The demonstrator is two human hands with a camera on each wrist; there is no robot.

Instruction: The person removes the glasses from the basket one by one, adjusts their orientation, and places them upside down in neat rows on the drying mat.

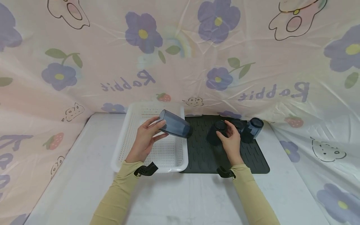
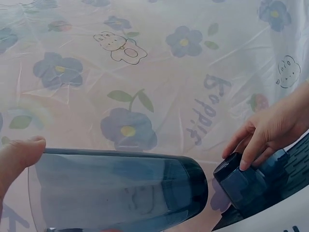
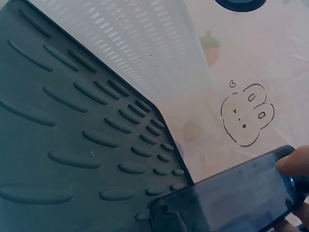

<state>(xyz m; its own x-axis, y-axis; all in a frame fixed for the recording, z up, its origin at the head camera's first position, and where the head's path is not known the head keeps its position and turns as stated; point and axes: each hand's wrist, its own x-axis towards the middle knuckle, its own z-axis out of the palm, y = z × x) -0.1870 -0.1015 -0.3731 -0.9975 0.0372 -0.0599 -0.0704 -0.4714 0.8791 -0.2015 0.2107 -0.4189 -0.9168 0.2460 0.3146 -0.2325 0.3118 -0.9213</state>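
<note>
My left hand (image 1: 144, 136) grips a translucent blue drinking glass (image 1: 175, 124) near its rim, thumb on top. Tilted over the right side of the white basket (image 1: 151, 169), the glass has its dark thick base pointing right, as the left wrist view also shows. On the black ridged mat (image 1: 198, 161), a second blue glass (image 1: 214, 136) stands upside down. My right hand (image 1: 232, 142) holds this one near its upturned base, between thumb and fingers; the right wrist view shows its side (image 3: 227, 195) at the mat's edge.
Two more blue glasses stand upside down at the mat's back right: one at the corner (image 1: 253, 128), one partly hidden behind my right hand (image 1: 239, 124). Basket and mat sit side by side on a white table (image 1: 180, 200). A flowered curtain (image 1: 180, 75) rises behind and at both sides.
</note>
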